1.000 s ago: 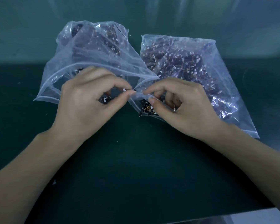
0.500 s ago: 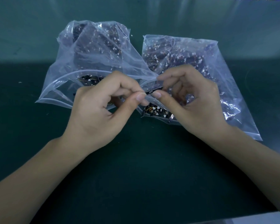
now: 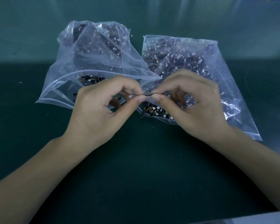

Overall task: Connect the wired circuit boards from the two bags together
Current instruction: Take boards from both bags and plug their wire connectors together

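Note:
Two clear zip bags lie side by side on the dark green mat: the left bag (image 3: 90,55) and the right bag (image 3: 192,59), both full of small black circuit boards with wires and white connectors. In front of the bag mouths, my left hand (image 3: 100,110) pinches a white connector (image 3: 130,96) on a thin wired board between thumb and forefinger. My right hand (image 3: 189,107) pinches the other wired board (image 3: 149,94), seen edge-on as a thin dark strip. The two pieces meet between my fingertips, raised a little above the mat. Whether they are plugged together is hidden.
Several loose boards (image 3: 153,110) show at the open mouth of the right bag, just below my fingers. The green mat (image 3: 136,167) spreads out in front of me; its near edge (image 3: 257,215) shows pale at the bottom right.
Both hands have lifted out of the bag mouths, each with a wired piece, and brought them together. Since half a second ago the fingertips have closed in on the join.

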`<state>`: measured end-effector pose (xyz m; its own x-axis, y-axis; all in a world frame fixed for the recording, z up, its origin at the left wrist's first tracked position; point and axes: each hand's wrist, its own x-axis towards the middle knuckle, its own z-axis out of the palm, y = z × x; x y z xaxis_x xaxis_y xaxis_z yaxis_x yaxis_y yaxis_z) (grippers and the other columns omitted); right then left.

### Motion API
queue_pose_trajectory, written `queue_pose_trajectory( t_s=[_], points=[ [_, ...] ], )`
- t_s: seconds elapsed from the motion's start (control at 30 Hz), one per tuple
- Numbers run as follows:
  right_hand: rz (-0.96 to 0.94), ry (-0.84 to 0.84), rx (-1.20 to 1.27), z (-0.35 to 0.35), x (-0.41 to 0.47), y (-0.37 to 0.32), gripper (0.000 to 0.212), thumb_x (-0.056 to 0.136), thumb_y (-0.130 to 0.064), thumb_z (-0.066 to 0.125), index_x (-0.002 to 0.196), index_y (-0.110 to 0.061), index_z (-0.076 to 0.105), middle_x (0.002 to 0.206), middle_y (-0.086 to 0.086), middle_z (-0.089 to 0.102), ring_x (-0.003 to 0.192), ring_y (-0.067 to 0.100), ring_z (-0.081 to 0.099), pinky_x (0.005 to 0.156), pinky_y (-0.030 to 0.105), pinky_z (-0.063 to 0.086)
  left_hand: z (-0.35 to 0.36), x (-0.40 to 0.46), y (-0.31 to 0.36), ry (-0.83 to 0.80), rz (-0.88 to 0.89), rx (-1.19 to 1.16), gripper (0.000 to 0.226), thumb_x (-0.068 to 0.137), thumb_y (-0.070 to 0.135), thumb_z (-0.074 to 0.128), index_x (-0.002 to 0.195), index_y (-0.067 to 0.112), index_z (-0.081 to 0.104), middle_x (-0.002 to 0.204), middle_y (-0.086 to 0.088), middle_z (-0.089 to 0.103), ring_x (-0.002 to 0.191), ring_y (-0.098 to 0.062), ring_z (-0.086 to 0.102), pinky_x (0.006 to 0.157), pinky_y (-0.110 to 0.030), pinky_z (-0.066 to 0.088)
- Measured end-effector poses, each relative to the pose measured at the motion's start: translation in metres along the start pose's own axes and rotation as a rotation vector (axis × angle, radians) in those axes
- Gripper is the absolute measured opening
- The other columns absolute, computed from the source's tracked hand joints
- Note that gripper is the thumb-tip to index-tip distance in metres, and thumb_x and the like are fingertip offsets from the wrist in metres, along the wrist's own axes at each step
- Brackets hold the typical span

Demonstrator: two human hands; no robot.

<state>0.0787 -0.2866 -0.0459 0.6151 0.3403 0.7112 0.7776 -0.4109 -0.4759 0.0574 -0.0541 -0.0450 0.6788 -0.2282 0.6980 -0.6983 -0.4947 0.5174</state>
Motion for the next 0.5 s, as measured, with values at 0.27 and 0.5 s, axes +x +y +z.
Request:
queue_pose_trajectory(
  t_s=[0.27, 0.5],
  points=[
    [0.018, -0.036, 0.014, 0.0007, -0.0003, 0.0012, 0.01, 0.1, -0.012, 0.077, 0.096, -0.003, 0.078, 0.091, 0.005, 0.07, 0.064, 0.017, 0.056, 0.065, 0.019, 0.043, 0.0011, -0.001, -0.0004, -0.015, -0.001, 0.01, 0.008, 0.099, 0.013, 0.079, 0.099, 0.008, 0.073, 0.094, 0.013, 0.07, 0.086, -0.008, 0.07, 0.065, -0.029, 0.056],
    [0.026, -0.049, 0.014, 0.0013, -0.0011, 0.0017, 0.009, 0.1, -0.011, 0.077, 0.096, -0.003, 0.078, 0.09, -0.002, 0.07, 0.065, 0.008, 0.055, 0.064, 0.016, 0.041, 0.0003, -0.001, -0.0004, -0.015, 0.0, 0.015, 0.01, 0.098, 0.014, 0.08, 0.097, 0.007, 0.074, 0.093, 0.013, 0.071, 0.085, -0.01, 0.071, 0.063, -0.031, 0.056]
  ],
)
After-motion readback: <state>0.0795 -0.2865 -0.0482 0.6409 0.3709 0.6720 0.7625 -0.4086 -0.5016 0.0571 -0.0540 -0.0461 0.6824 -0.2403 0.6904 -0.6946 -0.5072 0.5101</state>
